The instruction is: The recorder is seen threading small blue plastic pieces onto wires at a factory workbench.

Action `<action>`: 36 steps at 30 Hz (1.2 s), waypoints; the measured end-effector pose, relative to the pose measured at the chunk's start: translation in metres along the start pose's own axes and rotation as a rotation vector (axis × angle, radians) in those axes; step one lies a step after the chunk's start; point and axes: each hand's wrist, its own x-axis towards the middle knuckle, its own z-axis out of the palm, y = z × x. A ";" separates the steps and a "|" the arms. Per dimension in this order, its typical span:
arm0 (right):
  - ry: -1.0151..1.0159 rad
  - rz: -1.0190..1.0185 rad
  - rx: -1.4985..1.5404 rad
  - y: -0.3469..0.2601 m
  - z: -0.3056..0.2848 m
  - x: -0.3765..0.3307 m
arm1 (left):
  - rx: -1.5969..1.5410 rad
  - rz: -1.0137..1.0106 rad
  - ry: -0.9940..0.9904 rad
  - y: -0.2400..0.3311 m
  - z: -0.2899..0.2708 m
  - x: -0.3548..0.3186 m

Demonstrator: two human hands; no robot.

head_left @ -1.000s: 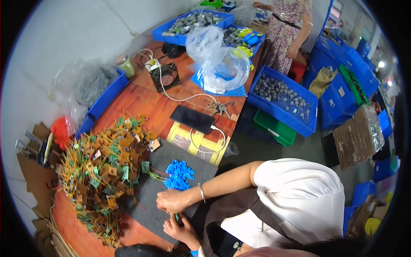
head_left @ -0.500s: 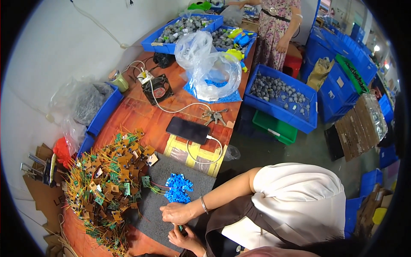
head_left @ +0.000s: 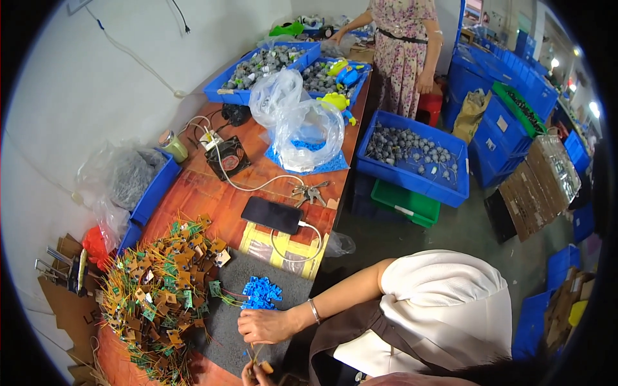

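My right hand [head_left: 265,326], wearing a bracelet at the wrist, is closed over the dark grey mat, its fingertips pressed together on thin wires [head_left: 257,353]. Below it, near the lower edge, my left hand [head_left: 255,376] pinches a small brown circuit board [head_left: 265,367]. The wires run between the two hands; their ends are hidden by my fingers. Just beyond my right hand lies a heap of small blue connectors [head_left: 262,293]. A green board [head_left: 214,289] with thin wires lies beside that heap.
A large pile of wired circuit boards [head_left: 158,293] covers the table's left side. Farther off lie a phone [head_left: 271,215] on its cable, keys [head_left: 311,193], a fan [head_left: 226,158] and plastic bags [head_left: 309,128]. A blue crate [head_left: 412,177] stands right of the table. Another person [head_left: 405,58] stands behind.
My left hand has moved down toward the lower edge, away from my right hand, and the wires between them now show. The view has shifted slightly.
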 end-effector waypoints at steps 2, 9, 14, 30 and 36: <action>-0.020 -0.031 -0.148 0.008 -0.009 -0.015 | -0.031 -0.125 -0.034 0.017 -0.020 -0.004; -0.060 -0.111 -0.197 0.023 0.001 -0.030 | 0.297 0.137 -0.170 -0.059 -0.144 -0.004; -0.008 -0.117 -0.167 0.026 -0.001 -0.030 | 0.258 0.059 -0.078 -0.052 -0.160 -0.038; -0.005 -0.122 -0.111 0.025 0.007 -0.028 | -0.040 -0.001 0.085 -0.040 -0.097 -0.032; -0.026 -0.118 -0.050 0.027 0.007 -0.028 | -0.099 -0.062 0.136 -0.020 -0.080 -0.041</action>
